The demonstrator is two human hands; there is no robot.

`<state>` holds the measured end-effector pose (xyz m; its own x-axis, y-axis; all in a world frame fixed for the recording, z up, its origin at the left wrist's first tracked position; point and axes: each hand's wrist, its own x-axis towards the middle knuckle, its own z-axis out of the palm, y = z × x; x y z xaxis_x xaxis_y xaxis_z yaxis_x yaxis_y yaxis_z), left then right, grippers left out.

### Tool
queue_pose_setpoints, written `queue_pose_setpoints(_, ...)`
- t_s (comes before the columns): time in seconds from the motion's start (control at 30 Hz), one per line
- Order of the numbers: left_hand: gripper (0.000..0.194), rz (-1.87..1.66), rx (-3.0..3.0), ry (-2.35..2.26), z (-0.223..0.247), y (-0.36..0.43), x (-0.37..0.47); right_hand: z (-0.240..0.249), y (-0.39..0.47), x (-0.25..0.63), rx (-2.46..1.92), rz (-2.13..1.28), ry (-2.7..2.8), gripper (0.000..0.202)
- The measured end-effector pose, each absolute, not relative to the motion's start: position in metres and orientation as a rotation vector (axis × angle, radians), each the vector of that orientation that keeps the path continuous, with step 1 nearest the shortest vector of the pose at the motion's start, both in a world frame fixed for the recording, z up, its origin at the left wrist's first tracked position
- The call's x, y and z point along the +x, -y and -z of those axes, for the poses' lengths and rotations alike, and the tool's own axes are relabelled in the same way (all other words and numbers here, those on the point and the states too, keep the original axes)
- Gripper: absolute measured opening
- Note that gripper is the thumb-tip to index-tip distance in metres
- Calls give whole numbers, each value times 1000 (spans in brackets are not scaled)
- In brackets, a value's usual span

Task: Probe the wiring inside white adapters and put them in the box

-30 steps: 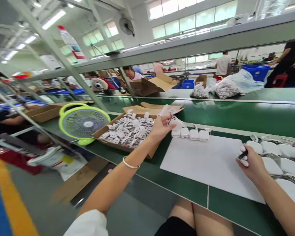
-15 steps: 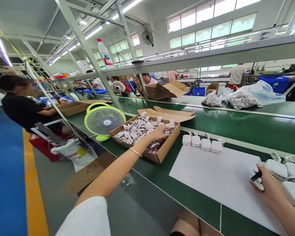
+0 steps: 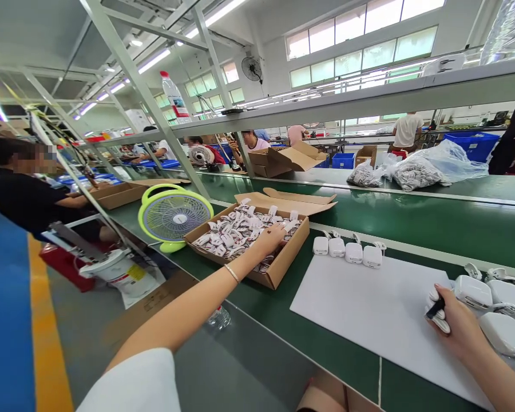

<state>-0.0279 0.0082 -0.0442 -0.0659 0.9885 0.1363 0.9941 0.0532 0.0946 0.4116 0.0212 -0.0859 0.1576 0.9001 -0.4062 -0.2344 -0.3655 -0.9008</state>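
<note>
My left hand [image 3: 271, 239] reaches into an open cardboard box [image 3: 288, 258] heaped with small white plastic pieces [image 3: 232, 232] on thin cables. Its fingers are stretched out over the pieces at the box's right side; the fingertips are partly lost among them. At the right, my right hand [image 3: 457, 317] is closed around a few white plastic pieces [image 3: 436, 309] with a black part across them. It is above the right end of a white sheet [image 3: 364, 303]. Beside that hand stand several rounded white cases [image 3: 472, 290] with short cables.
Several smaller-looking white cases [image 3: 354, 253] line the sheet's far edge. A green fan [image 3: 175, 217] stands left of the box. Clear bags of parts [image 3: 416, 171] lie farther back on the green bench [image 3: 369, 212]. A plastic bottle [image 3: 218, 318] is below the near edge. A person [image 3: 23, 189] sits at left.
My left hand has shifted slightly within the box, its fingers now straighter over the pieces. My right hand keeps its hold. The whole view has shifted slightly.
</note>
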Motion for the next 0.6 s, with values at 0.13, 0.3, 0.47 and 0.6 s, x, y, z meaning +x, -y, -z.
queue_pose_setpoints(0.13, 38, 236, -2014, 2270, 33, -5, -24, 80, -18, 408, -1466, -1462, 615, 17)
queue_pose_setpoints(0.3, 33, 260, -2078, 2328, 5, -42, -24, 76, -16, 404, -1442, -1499, 592, 16)
queue_pose_setpoints(0.47, 32, 333, -2037, 2431, -1, -91, -4, 80, -16, 403, -1348, -1512, 642, 21)
queue_pose_setpoints(0.6, 32, 389, -2023, 2462, 0, -110, 18, 84, -17, 405, -1257, -1532, 714, 27)
